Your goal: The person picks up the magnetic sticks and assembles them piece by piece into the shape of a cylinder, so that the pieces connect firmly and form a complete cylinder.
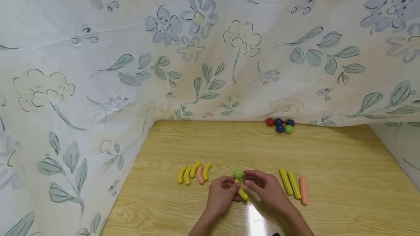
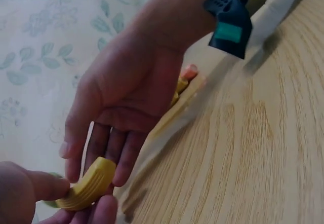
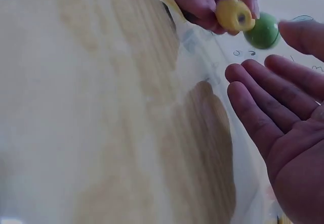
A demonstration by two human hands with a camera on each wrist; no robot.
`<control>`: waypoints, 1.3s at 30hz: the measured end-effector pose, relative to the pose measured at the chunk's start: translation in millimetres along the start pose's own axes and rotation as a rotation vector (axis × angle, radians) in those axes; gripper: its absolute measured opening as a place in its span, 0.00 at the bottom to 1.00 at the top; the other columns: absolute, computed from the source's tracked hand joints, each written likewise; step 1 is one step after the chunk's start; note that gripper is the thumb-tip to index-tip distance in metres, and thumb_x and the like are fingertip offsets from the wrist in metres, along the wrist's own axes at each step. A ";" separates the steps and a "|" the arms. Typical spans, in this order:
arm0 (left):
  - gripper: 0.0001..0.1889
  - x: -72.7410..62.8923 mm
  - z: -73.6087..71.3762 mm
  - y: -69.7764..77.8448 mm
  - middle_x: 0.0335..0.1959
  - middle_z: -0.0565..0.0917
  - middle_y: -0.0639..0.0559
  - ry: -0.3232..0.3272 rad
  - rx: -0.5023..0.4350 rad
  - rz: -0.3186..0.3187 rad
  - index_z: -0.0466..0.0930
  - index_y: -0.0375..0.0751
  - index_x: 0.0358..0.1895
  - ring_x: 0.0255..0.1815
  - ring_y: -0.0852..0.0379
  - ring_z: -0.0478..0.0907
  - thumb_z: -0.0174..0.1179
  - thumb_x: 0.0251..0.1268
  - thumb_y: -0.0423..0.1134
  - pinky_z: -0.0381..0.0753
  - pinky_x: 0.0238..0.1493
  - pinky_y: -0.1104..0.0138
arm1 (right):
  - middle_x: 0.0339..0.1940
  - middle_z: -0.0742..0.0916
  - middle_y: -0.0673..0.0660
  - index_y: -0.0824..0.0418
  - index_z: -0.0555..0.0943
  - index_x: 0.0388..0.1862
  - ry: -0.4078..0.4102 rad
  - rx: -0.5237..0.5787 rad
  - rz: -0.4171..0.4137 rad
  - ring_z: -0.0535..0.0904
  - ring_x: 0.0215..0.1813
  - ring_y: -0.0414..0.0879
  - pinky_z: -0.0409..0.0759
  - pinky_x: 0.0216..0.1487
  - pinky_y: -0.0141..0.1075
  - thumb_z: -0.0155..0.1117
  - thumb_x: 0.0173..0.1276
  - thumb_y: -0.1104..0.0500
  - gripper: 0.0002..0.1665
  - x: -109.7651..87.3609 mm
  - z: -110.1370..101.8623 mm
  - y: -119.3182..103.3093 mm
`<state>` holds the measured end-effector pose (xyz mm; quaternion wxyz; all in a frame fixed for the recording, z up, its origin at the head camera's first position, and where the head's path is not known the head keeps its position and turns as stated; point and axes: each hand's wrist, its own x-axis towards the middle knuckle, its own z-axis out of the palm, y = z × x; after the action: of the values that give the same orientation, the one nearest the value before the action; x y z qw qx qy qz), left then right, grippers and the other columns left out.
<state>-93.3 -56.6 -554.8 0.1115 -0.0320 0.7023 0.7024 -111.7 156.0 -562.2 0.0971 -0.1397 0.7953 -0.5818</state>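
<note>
My left hand [image 1: 220, 194] pinches a short curved yellow piece [image 1: 243, 194] with ridged sides, shaped like a banana. A glossy green ball [image 1: 237, 173] sits at the piece's upper end. Beside it, my right hand [image 1: 271, 193] has its fingers extended. In the right wrist view the right thumb lies very close to the green ball [image 3: 263, 31]; whether they touch I cannot tell. A hole shows in the near end of the yellow piece [image 3: 233, 16]. The left wrist view shows the yellow piece [image 2: 90, 186] between the left thumb and fingers, the ball mostly hidden.
Several yellow curved pieces [image 1: 187, 176] and a pink one [image 1: 199, 174] lie at left. Right of the hands lie two yellow sticks [image 1: 286, 181] and a pink stick [image 1: 303, 190]. Red [image 1: 270, 122], blue [image 1: 280, 129] and green balls [image 1: 288, 129] sit near the floral cloth [image 1: 197, 94].
</note>
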 end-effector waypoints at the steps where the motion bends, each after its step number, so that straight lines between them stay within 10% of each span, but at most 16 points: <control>1: 0.14 0.3 0.7 -0.1 0.39 0.91 0.43 0.018 -0.026 0.002 0.83 0.26 0.55 0.32 0.51 0.92 0.70 0.74 0.32 0.93 0.38 0.61 | 0.62 0.92 0.59 0.60 0.83 0.72 0.002 -0.006 0.007 0.90 0.61 0.46 0.86 0.58 0.30 0.70 0.81 0.50 0.27 -2.7 0.6 0.2; 8: 0.15 1.6 5.7 1.8 0.42 0.91 0.39 0.074 -0.125 0.016 0.82 0.24 0.56 0.36 0.52 0.92 0.71 0.72 0.30 0.93 0.44 0.61 | 0.55 0.94 0.55 0.57 0.89 0.62 0.037 -0.068 -0.008 0.92 0.51 0.39 0.88 0.50 0.31 0.76 0.76 0.49 0.21 -16.2 4.6 -0.8; 23: 0.25 -2.3 -9.3 0.6 0.53 0.88 0.44 -0.051 -0.065 0.025 0.83 0.38 0.69 0.35 0.53 0.90 0.72 0.70 0.31 0.91 0.39 0.64 | 0.50 0.95 0.49 0.52 0.92 0.54 -0.001 -0.200 -0.086 0.88 0.48 0.33 0.87 0.47 0.31 0.76 0.75 0.52 0.12 -33.3 -21.4 -11.3; 39: 0.20 -8.8 9.5 -2.2 0.45 0.89 0.40 -0.057 -0.243 -0.081 0.80 0.27 0.59 0.40 0.50 0.93 0.74 0.68 0.28 0.93 0.48 0.61 | 0.55 0.94 0.61 0.67 0.85 0.67 0.350 0.204 0.311 0.91 0.48 0.36 0.87 0.50 0.28 0.77 0.74 0.59 0.26 -33.0 -7.1 -9.3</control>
<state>-83.2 -48.1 -555.0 0.1550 -0.0535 0.6068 0.7778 -81.8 170.8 -551.4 0.0600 0.0976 0.7492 -0.6524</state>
